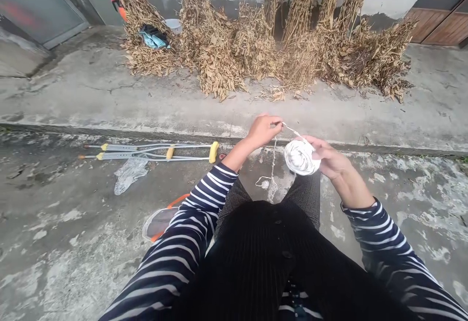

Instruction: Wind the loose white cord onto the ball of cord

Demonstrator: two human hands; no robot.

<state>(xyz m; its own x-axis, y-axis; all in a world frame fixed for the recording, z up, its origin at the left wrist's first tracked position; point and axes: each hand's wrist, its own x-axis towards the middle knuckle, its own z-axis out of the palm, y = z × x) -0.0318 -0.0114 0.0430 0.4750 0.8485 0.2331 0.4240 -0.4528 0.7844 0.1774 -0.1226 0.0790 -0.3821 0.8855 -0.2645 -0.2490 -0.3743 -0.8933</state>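
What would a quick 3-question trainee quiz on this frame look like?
1. Which hand holds the white ball?
2. True or false: the crutches stand upright against the wall.
3. The left hand pinches: A) a strand B) a leaf C) a bag

Key: 1 right; 2 false, they lie flat on the ground; 3 A.

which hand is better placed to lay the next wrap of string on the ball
Left, likely. The left hand pinches the loose string just beside the ball, while the right hand is occupied cupping it.
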